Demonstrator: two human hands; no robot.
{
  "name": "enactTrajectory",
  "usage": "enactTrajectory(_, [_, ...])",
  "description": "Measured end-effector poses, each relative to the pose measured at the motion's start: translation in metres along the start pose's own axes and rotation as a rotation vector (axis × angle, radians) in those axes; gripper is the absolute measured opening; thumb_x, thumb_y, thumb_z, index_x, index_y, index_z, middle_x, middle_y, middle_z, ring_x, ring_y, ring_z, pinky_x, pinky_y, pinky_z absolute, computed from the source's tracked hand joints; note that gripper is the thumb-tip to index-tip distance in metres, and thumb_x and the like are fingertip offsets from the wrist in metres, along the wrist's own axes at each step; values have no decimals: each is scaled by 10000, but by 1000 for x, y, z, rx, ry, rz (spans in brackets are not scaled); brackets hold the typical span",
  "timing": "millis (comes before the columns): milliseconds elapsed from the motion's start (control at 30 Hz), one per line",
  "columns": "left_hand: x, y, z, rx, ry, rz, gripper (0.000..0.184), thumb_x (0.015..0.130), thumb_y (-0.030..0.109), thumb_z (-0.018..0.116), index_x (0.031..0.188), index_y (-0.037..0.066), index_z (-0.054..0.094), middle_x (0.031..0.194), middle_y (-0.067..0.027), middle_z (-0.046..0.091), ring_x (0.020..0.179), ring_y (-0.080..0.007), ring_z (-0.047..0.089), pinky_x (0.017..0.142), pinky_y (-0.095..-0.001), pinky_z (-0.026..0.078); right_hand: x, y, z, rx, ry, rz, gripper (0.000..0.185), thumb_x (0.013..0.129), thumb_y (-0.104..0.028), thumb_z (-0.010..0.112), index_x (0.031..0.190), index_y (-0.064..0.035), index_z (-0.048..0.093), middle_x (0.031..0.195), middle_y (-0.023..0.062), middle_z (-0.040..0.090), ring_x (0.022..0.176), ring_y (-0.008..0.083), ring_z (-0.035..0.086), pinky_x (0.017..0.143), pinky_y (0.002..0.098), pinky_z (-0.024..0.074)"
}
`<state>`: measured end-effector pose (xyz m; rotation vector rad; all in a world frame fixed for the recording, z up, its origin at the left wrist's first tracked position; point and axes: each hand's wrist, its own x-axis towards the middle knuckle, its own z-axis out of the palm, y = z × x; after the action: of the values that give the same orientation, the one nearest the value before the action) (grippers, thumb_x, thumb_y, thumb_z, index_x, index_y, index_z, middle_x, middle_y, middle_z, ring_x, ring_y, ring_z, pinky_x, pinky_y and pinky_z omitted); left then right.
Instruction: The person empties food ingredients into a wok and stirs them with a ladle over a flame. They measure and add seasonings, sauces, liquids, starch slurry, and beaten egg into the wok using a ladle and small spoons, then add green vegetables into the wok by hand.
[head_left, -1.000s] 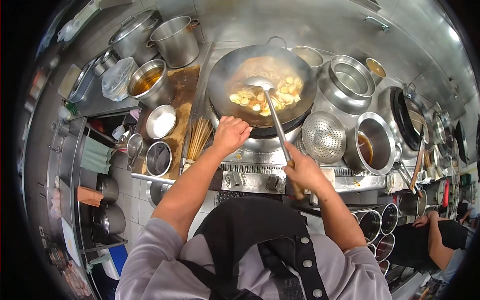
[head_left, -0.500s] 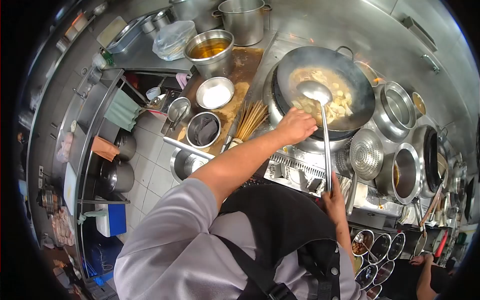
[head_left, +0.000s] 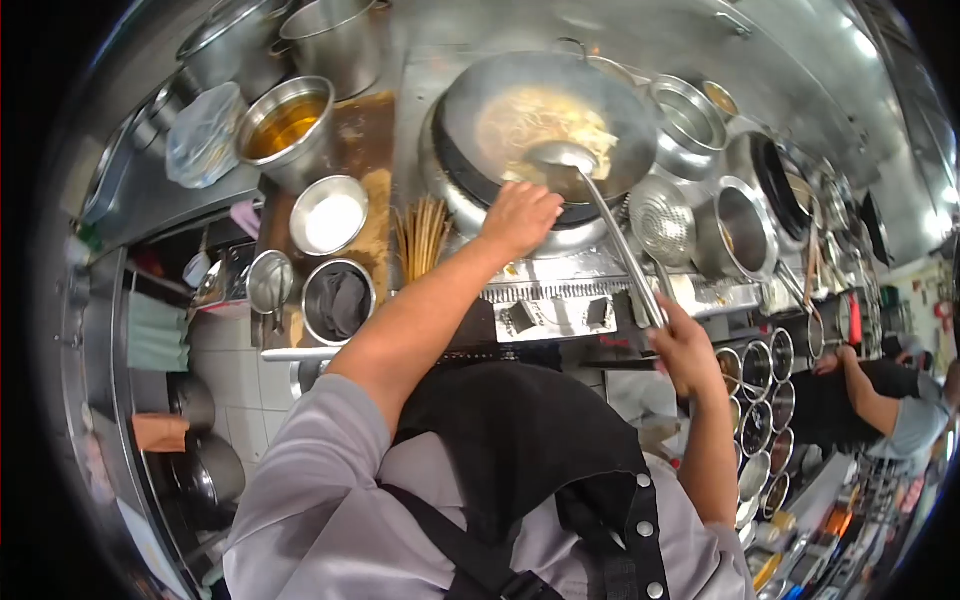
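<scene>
A large dark wok [head_left: 625,120] stands on the burner ring, with pale sliced food [head_left: 545,112] in steaming liquid. My left hand [head_left: 522,217] is closed at the wok's near edge; what its fingers grip there is hidden. My right hand [head_left: 686,345] is wrapped round the handle of a long metal ladle [head_left: 562,154]. The ladle's bowl is over the food at the near side of the wok, and its shaft slants down to the right. A perforated strainer [head_left: 662,220] rests just right of the wok.
Left of the wok are bamboo sticks [head_left: 422,238], a bowl of white contents [head_left: 329,216], a bowl with dark cloth [head_left: 339,301] and a pot of amber liquid [head_left: 286,125]. Metal pots [head_left: 735,232] stand at the right. Another person [head_left: 870,400] is at the far right.
The camera view has swung. The wok was tilted up half a second ago and now sits lower over the burner. My left hand stays at its edge, and the ladle has shifted toward its near side.
</scene>
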<state>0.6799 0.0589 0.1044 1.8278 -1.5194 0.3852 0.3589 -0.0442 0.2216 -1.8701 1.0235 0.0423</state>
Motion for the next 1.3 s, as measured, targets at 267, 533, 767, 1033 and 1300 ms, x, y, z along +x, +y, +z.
enactTrajectory(267, [4, 2, 3, 58, -64, -60, 128, 936, 216, 634, 995, 110, 674, 901, -69, 640, 904, -295, 598, 833, -444, 416, 75, 36, 61, 450, 137, -210, 602, 983, -56, 587, 1533, -46, 342, 727, 24, 560, 492, 95, 496, 445, 256, 423])
enactTrajectory(533, [10, 28, 6, 148, 5, -95, 112, 919, 224, 664, 955, 118, 662, 872, -54, 621, 888, -282, 594, 820, -431, 418, 110, 5, 35, 554, -43, -138, 509, 989, -123, 585, 1456, -71, 388, 733, 34, 564, 499, 130, 523, 453, 279, 445])
enactTrajectory(767, [12, 39, 8, 182, 0, -122, 129, 915, 214, 685, 989, 109, 683, 910, -64, 642, 904, -295, 599, 820, -431, 419, 54, 1, -40, 579, -375, -172, 556, 972, -121, 608, 1476, -75, 376, 739, 58, 577, 500, 144, 540, 460, 288, 429])
enactTrajectory(1033, [15, 43, 13, 179, 7, -101, 126, 916, 205, 684, 986, 101, 685, 895, -74, 645, 896, -309, 599, 824, -440, 425, 59, 44, -46, 549, -405, -96, 580, 977, -80, 594, 1516, -91, 379, 731, 44, 557, 507, 128, 515, 465, 270, 437])
enactTrajectory(1300, [10, 35, 0, 150, 35, -109, 133, 915, 197, 684, 990, 88, 691, 885, -73, 637, 879, -314, 592, 816, -445, 424, 30, 50, -25, 463, -324, -161, 627, 962, -75, 619, 1535, -81, 365, 778, 16, 567, 599, 103, 545, 486, 277, 466])
